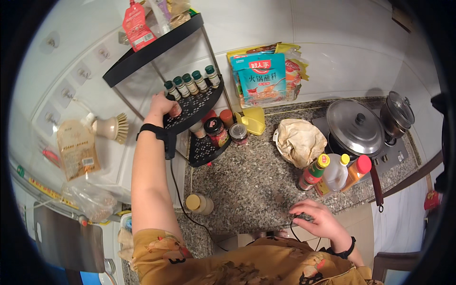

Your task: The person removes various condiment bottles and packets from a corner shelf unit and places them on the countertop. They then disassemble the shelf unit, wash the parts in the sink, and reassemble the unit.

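Observation:
My left hand (163, 104) reaches to the middle tier of a black corner rack (194, 105). Its fingers are closed around a small reddish jar (175, 110) at the tier's left end. Right behind that jar stands a row of small spice bottles (191, 84) with green caps. My right hand (317, 219) is low, over the counter's front edge, with its fingers curled together. Something small and dark shows between its thumb and fingers, too small to name. A thin black cable (294, 231) hangs by these fingertips. The nearest bottle is a green one with a yellow cap (313, 173).
Below the rack's middle tier are a dark-lidded jar (216, 131) and a clear jar (238, 133). A yellow-lidded jar (199, 204) stands near the counter's front. To the right are a crumpled cloth (300, 141), a plastic jug (335, 173) and a lidded pan (356, 124) on the stove.

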{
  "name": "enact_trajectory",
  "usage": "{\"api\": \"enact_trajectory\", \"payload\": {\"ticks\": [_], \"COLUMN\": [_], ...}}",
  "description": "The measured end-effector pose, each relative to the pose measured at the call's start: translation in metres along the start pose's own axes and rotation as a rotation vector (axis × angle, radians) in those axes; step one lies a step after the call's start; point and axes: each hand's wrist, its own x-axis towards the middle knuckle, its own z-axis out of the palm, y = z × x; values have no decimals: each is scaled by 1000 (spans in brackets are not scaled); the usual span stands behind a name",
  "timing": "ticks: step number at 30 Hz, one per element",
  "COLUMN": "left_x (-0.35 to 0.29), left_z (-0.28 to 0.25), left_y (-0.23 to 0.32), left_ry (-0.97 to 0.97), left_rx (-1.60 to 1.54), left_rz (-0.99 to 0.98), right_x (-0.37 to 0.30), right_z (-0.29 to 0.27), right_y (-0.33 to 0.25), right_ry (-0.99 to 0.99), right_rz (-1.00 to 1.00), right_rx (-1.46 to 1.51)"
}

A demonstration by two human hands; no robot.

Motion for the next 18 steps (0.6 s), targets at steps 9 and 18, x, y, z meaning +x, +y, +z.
{"api": "enact_trajectory", "payload": {"ticks": [9,18], "left_x": [51,12], "left_z": [43,-37], "left_y": [-10,9], "left_ry": [-143,142], "left_rx": [126,-357], "left_rz": [85,372], "right_x": [-37,-23], "right_z": [-5,-1], "right_y": [15,19], "right_ry": [183,88], "right_rz": [288,147], "right_rx": [-33,-195]}}
